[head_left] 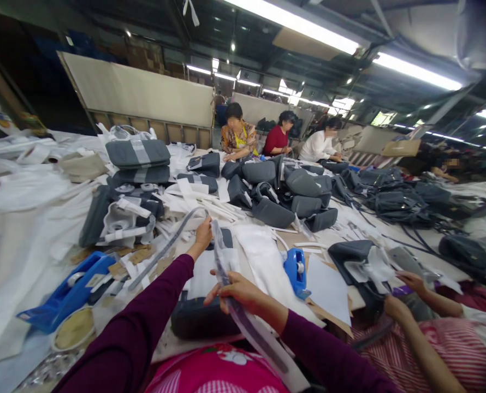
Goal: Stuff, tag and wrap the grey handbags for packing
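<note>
A long grey bag strap (251, 330) in clear plastic film runs up from near my lap, past both hands. My left hand (204, 236) is closed on it near its upper bend, and a grey length trails down to the left. Lower down, my right hand (243, 292) has the strap between thumb and fingers, some fingertips spread. Beneath the hands lies a dark grey handbag (202, 321), partly covered by a white foam sheet (208, 281). Blue tape dispensers stand on both sides, one at left (73, 289) and one at right (296, 270).
Wrapped dark handbags (138, 153) are stacked at left, with several more (271, 210) piled ahead. White foam sheeting (263, 256) and paper strips cover much of the table. A round tape roll (74, 329) lies at lower left. At right, a co-worker's hands (402, 305) handle another bag; several people work across the table.
</note>
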Tool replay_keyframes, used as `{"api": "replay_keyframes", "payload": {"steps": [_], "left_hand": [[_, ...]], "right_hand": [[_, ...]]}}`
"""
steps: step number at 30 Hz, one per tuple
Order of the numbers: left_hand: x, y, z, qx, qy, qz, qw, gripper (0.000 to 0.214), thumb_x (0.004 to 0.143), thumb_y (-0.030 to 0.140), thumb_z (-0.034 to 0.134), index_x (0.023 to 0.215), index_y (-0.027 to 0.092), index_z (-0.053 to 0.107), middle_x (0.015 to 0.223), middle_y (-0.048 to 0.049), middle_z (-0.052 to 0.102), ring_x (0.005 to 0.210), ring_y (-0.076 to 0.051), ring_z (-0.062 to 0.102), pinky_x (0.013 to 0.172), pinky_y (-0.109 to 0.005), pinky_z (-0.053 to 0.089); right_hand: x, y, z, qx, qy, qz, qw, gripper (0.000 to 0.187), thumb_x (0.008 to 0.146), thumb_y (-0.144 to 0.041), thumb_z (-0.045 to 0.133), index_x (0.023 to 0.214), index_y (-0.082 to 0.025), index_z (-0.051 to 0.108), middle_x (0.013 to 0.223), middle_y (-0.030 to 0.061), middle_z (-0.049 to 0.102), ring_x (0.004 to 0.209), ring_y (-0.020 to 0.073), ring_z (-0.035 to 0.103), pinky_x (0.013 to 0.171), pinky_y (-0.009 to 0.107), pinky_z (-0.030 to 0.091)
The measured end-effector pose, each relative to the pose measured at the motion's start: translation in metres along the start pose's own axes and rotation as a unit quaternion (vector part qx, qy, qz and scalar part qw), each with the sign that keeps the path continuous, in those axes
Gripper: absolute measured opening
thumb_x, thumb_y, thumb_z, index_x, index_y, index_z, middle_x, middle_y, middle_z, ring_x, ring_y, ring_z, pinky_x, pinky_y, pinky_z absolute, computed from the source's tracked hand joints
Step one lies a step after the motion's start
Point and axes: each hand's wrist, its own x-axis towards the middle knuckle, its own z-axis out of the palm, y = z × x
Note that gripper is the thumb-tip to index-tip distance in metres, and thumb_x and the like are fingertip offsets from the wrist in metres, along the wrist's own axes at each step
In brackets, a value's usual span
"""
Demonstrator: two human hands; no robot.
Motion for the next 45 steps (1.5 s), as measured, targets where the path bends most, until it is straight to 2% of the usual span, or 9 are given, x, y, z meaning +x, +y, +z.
{"api": "replay_keyframes", "payload": {"steps": [5,9,13,19,23,27,33,39,45], "left_hand": [[-0.002,-0.011,-0.004,-0.062,0.029,-0.018,0.998,0.007,0.079,0.022,0.048,0.073,0.021,0.045,0.067,0.0011,0.048,0.067,-0.016,0.051,0.058,-0.023,0.039],[-0.005,-0.021,-0.003,-0.132,0.012,-0.079,0.988,0.008,0.081,0.027,0.048,0.079,0.021,0.044,0.065,0.0031,0.049,0.058,-0.013,0.053,0.051,-0.021,0.043],[-0.006,-0.025,-0.003,-0.188,-0.012,-0.152,0.970,0.017,0.081,0.030,0.054,0.086,0.020,0.042,0.068,0.0021,0.054,0.059,-0.013,0.059,0.052,-0.022,0.049],[-0.038,0.001,-0.009,-0.265,-0.105,-0.167,0.944,0.035,0.087,0.049,0.051,0.088,0.014,0.052,0.083,-0.0097,0.066,0.072,-0.018,0.067,0.066,-0.032,0.055],[-0.083,0.030,-0.013,-0.399,-0.286,-0.146,0.859,0.061,0.082,0.068,0.049,0.101,0.011,0.061,0.098,-0.0172,0.070,0.090,-0.024,0.068,0.082,-0.038,0.053],[-0.123,0.048,-0.012,-0.417,-0.371,-0.136,0.818,0.051,0.077,0.052,0.069,0.111,0.015,0.060,0.097,-0.0122,0.070,0.085,-0.021,0.068,0.078,-0.033,0.051],[-0.146,0.050,-0.015,-0.402,-0.331,-0.161,0.838,0.047,0.076,0.046,0.071,0.105,0.010,0.063,0.085,-0.0129,0.072,0.073,-0.020,0.068,0.075,-0.034,0.051],[-0.147,0.043,-0.025,-0.430,-0.285,-0.186,0.836,0.053,0.083,0.056,0.058,0.104,0.008,0.064,0.088,-0.0179,0.073,0.076,-0.024,0.069,0.075,-0.036,0.051],[-0.148,0.046,-0.031,-0.458,-0.207,-0.206,0.840,0.051,0.083,0.056,0.058,0.100,0.008,0.063,0.085,-0.0175,0.072,0.072,-0.023,0.069,0.074,-0.037,0.053]], "right_hand": [[0.016,0.029,-0.010,-0.214,0.247,0.065,0.943,0.070,0.067,-0.007,0.048,0.136,-0.016,0.039,0.069,-0.0020,0.061,0.046,0.0091,0.050,0.047,0.020,0.035],[0.010,0.019,-0.032,-0.148,0.279,0.072,0.946,0.023,0.079,-0.027,0.056,0.098,-0.013,0.058,0.064,-0.0037,0.051,0.044,0.0074,0.043,0.044,0.021,0.033],[0.004,-0.016,-0.058,-0.024,0.309,0.003,0.951,0.039,0.081,-0.051,0.058,0.070,-0.014,0.056,0.059,-0.0019,0.051,0.047,0.0069,0.039,0.045,0.021,0.030],[0.023,-0.062,-0.087,0.157,0.214,-0.008,0.964,0.010,0.074,-0.020,0.066,0.076,-0.012,0.060,0.054,-0.0017,0.052,0.046,0.0089,0.045,0.045,0.021,0.038],[0.055,-0.080,-0.095,0.204,0.220,-0.033,0.954,0.014,0.077,-0.014,0.063,0.076,-0.017,0.050,0.058,-0.0020,0.055,0.051,0.0109,0.054,0.051,0.023,0.048],[0.087,-0.096,-0.098,0.247,0.252,-0.092,0.931,0.023,0.077,-0.003,0.056,0.087,-0.020,0.044,0.068,-0.0016,0.061,0.058,0.0131,0.063,0.058,0.029,0.055],[0.111,-0.105,-0.098,0.298,0.257,-0.166,0.904,0.034,0.074,0.001,0.055,0.096,-0.022,0.042,0.073,-0.0019,0.065,0.064,0.0149,0.067,0.063,0.033,0.059],[0.122,-0.091,-0.089,0.245,0.152,-0.111,0.951,0.005,0.084,-0.016,0.059,0.088,-0.014,0.055,0.074,0.0063,0.070,0.063,0.0150,0.067,0.063,0.028,0.057],[0.116,-0.079,-0.055,0.174,0.144,-0.161,0.961,0.011,0.087,-0.026,0.057,0.083,-0.016,0.054,0.078,0.0070,0.071,0.066,0.0148,0.067,0.064,0.027,0.055]]}}
